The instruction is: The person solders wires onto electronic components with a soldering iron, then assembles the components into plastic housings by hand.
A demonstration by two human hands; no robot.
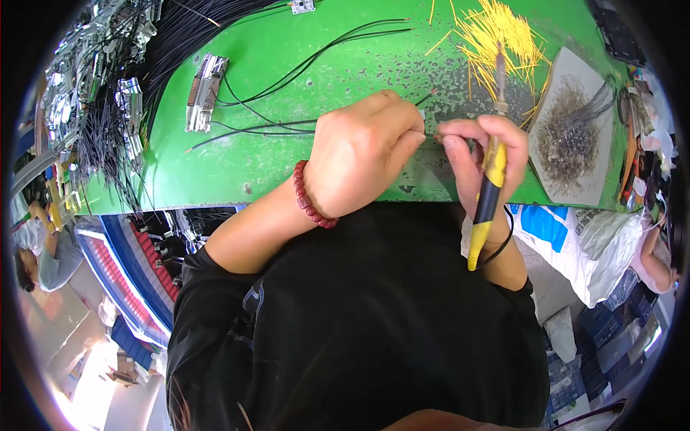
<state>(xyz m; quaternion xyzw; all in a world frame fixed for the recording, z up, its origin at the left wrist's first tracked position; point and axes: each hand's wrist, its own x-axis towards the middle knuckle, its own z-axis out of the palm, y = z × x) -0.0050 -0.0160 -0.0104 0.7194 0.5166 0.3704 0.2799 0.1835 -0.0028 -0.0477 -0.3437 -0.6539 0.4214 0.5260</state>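
My left hand [366,154], with a red bead bracelet [309,201] at the wrist, is closed around a black wire [280,129]. The wire's thin end [430,135] pokes out between my two hands. In my right hand [467,161] a yellow-and-black soldering iron [490,190] is gripped, its metal tip pointing away over the bench. The thumb and index finger of that hand are also pinched at the wire end. To the left lies a silver rectangular part [207,93] with black wires running from it toward my left hand.
The green bench [280,169] has a worn surface. Yellow thin tubes [499,36] are heaped at the far right. Near them lies a pale board [596,179] with dark residue and fine black strands. Bundled black wires [180,43] and shiny parts [93,50] fill the left side.
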